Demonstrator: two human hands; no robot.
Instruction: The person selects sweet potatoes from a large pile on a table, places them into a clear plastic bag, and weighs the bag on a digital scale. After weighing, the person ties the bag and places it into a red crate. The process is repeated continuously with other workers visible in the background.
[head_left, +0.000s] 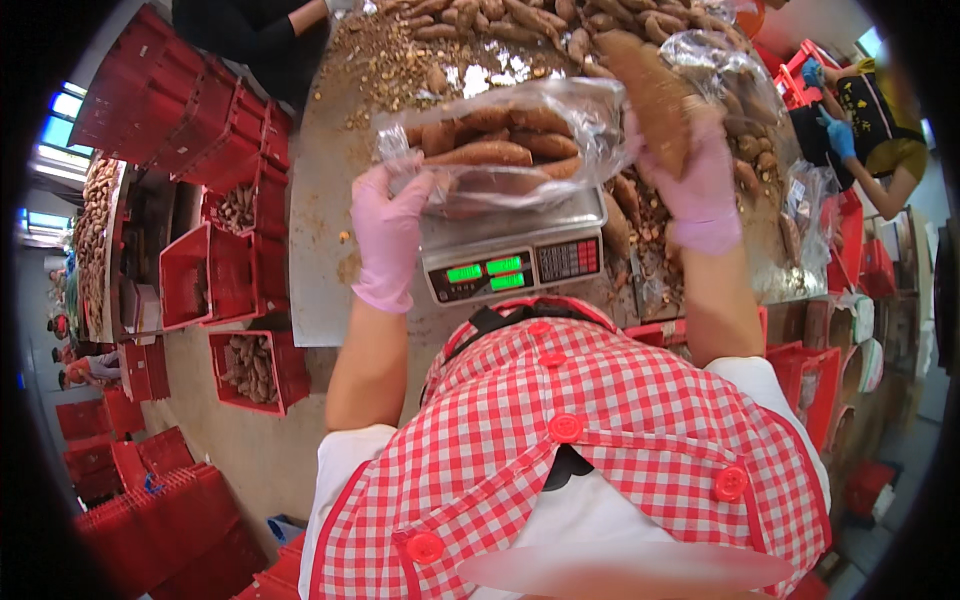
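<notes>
A clear plastic bag (465, 191) of sweet potatoes (487, 154) lies on a digital scale (517, 262) with lit green displays. My left hand (386, 225), in a pink glove, pinches the bag's near left edge between thumb and fingers. At the bag's right side, my right hand (701, 180), gloved the same way, holds a large sweet potato (651, 94), blurred at its edges. Its fingers are partly hidden behind that sweet potato. Below the right hand, more sweet potatoes (616, 225) and scraps lie beside the scale, with a knife (637, 281) near the table's edge.
Sweet potatoes (517, 22) are heaped at the table's far side among trimmings (390, 71). Filled plastic bags (720, 64) lie at right. Red crates (251, 277) stand to the left, some holding sweet potatoes. A person with blue gloves (840, 135) is at right; another person's arm (307, 16) shows upper left.
</notes>
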